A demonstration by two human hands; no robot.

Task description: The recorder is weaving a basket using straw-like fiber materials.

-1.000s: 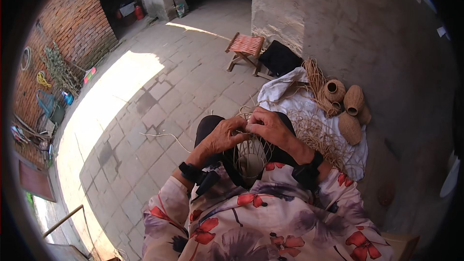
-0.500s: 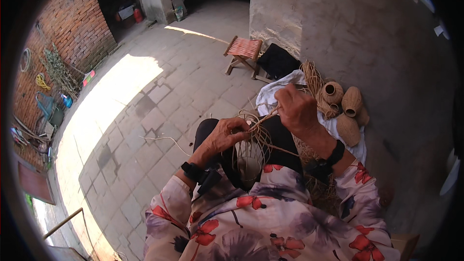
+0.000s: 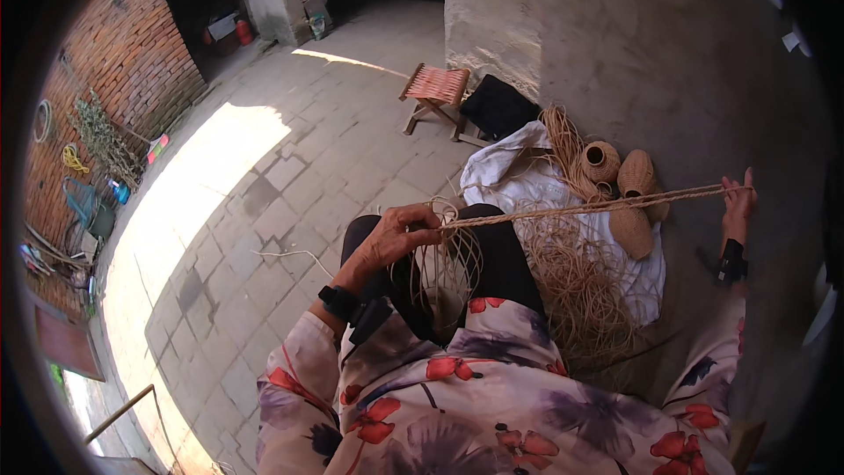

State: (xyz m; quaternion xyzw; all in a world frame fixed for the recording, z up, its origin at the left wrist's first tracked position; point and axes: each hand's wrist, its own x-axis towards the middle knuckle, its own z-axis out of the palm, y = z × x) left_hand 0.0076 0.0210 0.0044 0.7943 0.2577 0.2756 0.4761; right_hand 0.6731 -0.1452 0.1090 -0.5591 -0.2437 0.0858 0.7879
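Observation:
Between my knees stands an openwork of thin tan strands [image 3: 455, 268], a round cage with something pale inside it. My left hand [image 3: 400, 236] is closed at its top edge, thumb and fingers pinching the strands. From there a tan twisted cord [image 3: 571, 209] runs taut, in what looks like two lengths side by side, across to the far right. At its other end my right hand [image 3: 740, 202] grips it with the arm stretched out. One loose strand [image 3: 294, 253] sticks out to the left beyond my left hand.
Right of my knees lies a tangled heap of strands [image 3: 580, 290] on a white cloth [image 3: 649, 286]. Several woven jars [image 3: 636, 174] and a strand bundle [image 3: 563, 136] rest there by the wall. Ahead stand a folding stool [image 3: 435, 84] and a black bag [image 3: 499, 108].
My right hand has swept from just above the openwork far out to the right, drawing the cord out straight. My left hand has stayed at the openwork's top edge.

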